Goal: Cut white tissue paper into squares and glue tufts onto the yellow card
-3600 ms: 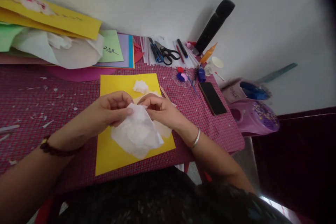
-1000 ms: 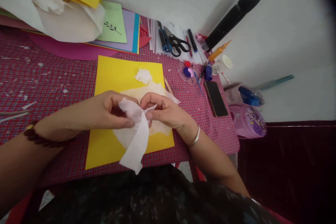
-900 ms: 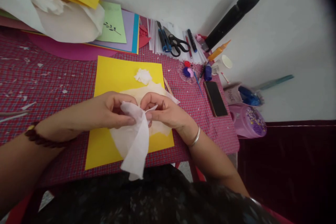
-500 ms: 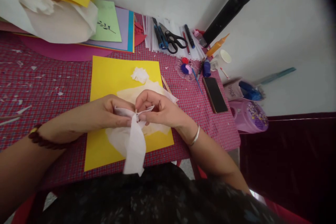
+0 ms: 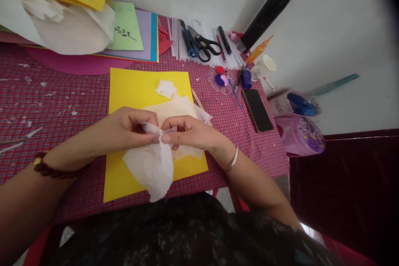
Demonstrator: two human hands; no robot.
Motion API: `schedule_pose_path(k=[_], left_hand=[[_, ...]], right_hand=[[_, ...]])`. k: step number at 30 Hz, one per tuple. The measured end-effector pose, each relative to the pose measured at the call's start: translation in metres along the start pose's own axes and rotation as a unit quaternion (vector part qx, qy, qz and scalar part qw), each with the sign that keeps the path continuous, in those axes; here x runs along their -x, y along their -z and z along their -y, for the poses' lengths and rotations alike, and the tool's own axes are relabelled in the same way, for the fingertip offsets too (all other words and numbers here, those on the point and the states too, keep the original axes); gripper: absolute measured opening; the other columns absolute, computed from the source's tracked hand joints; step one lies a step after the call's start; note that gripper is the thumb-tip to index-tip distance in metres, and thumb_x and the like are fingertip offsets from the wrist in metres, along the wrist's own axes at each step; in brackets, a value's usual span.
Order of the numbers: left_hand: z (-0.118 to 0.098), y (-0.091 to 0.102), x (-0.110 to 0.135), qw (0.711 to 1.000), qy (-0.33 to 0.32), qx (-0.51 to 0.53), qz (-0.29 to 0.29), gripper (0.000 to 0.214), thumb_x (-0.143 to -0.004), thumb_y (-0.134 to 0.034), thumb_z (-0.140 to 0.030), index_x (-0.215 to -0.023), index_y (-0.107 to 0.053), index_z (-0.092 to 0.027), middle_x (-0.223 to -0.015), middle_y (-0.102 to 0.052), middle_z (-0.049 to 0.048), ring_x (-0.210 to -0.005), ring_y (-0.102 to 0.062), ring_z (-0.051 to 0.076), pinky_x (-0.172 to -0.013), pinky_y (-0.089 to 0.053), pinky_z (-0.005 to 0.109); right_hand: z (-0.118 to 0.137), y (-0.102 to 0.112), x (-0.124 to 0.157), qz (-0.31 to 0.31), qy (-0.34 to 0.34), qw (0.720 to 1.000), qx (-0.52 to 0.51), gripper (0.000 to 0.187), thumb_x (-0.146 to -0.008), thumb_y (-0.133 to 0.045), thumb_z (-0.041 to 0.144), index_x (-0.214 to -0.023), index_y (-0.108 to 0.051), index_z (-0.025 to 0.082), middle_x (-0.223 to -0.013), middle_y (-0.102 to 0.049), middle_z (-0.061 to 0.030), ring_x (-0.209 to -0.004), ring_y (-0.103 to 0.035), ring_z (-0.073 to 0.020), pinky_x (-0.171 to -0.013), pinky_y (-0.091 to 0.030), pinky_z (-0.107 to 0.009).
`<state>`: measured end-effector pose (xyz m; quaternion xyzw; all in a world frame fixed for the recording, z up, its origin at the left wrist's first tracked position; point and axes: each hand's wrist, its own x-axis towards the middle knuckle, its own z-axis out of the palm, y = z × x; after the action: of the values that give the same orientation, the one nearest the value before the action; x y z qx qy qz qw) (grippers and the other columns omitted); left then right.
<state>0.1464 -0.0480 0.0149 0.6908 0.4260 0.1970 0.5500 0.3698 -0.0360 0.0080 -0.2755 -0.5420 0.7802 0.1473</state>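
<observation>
A thin white tissue paper strip (image 5: 160,170) hangs down between my two hands, gathered narrow at its top. My left hand (image 5: 139,128) pinches it from the left, with part of the paper standing up over the thumb. From the right, my right hand (image 5: 187,133) grips the gathered spot between thumb and fingers. Both hands are closed and close together over a yellow sheet (image 5: 124,91). More pale tissue (image 5: 177,106) lies on that sheet beneath them. A crumpled white paper piece (image 5: 166,88) rests near its top edge.
Scissors (image 5: 205,45), a blue-handled cutter (image 5: 188,41) and pens lie on white strips at the back. A phone (image 5: 257,110) is at the right, near a paint palette (image 5: 220,80). Coloured papers (image 5: 149,33) are stacked back left. A pink container (image 5: 301,135) stands past the right edge.
The hanging part of the tissue has spread wider, and the pointed ends above my hands have drawn in. My fingers are pressed closer around the gathered spot.
</observation>
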Motion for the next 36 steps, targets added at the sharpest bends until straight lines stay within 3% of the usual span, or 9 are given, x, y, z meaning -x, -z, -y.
schedule_pose_path(k=[8, 11, 15, 20, 27, 32, 36], left_hand=[[-0.001, 0.004, 0.0, 0.997, -0.02, 0.039, 0.061, 0.019, -0.077, -0.071, -0.032, -0.069, -0.06, -0.018, -0.067, -0.056, -0.0008, -0.06, -0.05, 0.012, -0.054, -0.038, 0.022], [-0.002, 0.001, 0.002, 0.994, 0.019, 0.084, 0.061, 0.019, -0.074, -0.073, -0.029, -0.07, -0.058, -0.019, -0.062, -0.053, -0.0032, -0.054, -0.046, 0.009, -0.049, -0.035, 0.02], [0.0, -0.002, 0.004, 0.982, 0.08, 0.158, 0.069, 0.021, -0.073, -0.074, -0.024, -0.084, -0.058, -0.021, -0.053, -0.048, -0.0083, -0.043, -0.037, 0.007, -0.042, -0.028, 0.019], [-0.001, -0.005, 0.003, 0.968, 0.099, 0.229, 0.01, 0.035, -0.071, -0.08, -0.027, -0.097, -0.057, -0.022, -0.064, -0.058, -0.0059, -0.048, -0.051, 0.009, -0.045, -0.035, 0.017], [-0.01, -0.01, -0.001, 0.955, 0.075, 0.284, -0.037, 0.034, -0.067, -0.079, -0.029, -0.092, -0.057, -0.022, -0.073, -0.062, -0.0046, -0.051, -0.054, 0.008, -0.048, -0.039, 0.016], [-0.006, -0.01, 0.001, 0.957, 0.069, 0.276, -0.049, 0.033, -0.071, -0.078, -0.033, -0.094, -0.058, -0.022, -0.073, -0.062, -0.0044, -0.055, -0.058, 0.008, -0.05, -0.039, 0.015], [-0.007, -0.009, 0.003, 0.961, 0.065, 0.268, -0.037, 0.032, -0.075, -0.076, -0.031, -0.099, -0.057, -0.022, -0.075, -0.063, -0.0035, -0.056, -0.059, 0.009, -0.051, -0.041, 0.016]], right_hand=[[-0.004, 0.004, 0.0, 0.03, 0.013, 0.999, -0.036, 0.034, -0.073, -0.089, 0.037, -0.082, -0.063, 0.017, -0.07, -0.06, 0.0076, -0.064, -0.053, -0.0055, -0.063, -0.042, -0.022], [-0.004, 0.005, 0.001, 0.034, 0.02, 0.998, -0.038, 0.034, -0.074, -0.089, 0.038, -0.082, -0.063, 0.017, -0.068, -0.06, 0.0073, -0.063, -0.053, -0.0057, -0.062, -0.042, -0.021], [-0.004, 0.005, 0.002, 0.014, 0.019, 0.999, -0.033, 0.037, -0.076, -0.088, 0.043, -0.085, -0.063, 0.017, -0.064, -0.061, 0.0074, -0.057, -0.053, -0.0057, -0.053, -0.041, -0.019], [-0.008, 0.004, 0.001, -0.009, 0.035, 0.997, -0.071, 0.039, -0.079, -0.085, 0.046, -0.083, -0.057, 0.02, -0.052, -0.058, 0.0105, -0.042, -0.048, -0.0043, -0.042, -0.034, -0.018], [-0.016, 0.003, -0.003, -0.014, 0.023, 0.987, -0.157, 0.047, -0.074, -0.088, 0.048, -0.095, -0.055, 0.022, -0.06, -0.06, 0.0129, -0.04, -0.05, -0.0031, -0.04, -0.035, -0.017], [-0.019, 0.007, -0.003, 0.009, -0.013, 0.988, -0.154, 0.048, -0.076, -0.086, 0.047, -0.104, -0.059, 0.02, -0.068, -0.064, 0.0091, -0.047, -0.056, -0.0046, -0.046, -0.043, -0.019], [-0.019, 0.008, -0.002, 0.037, -0.019, 0.991, -0.126, 0.047, -0.073, -0.089, 0.048, -0.095, -0.06, 0.018, -0.061, -0.061, 0.0091, -0.047, -0.051, -0.0049, -0.045, -0.039, -0.019]])
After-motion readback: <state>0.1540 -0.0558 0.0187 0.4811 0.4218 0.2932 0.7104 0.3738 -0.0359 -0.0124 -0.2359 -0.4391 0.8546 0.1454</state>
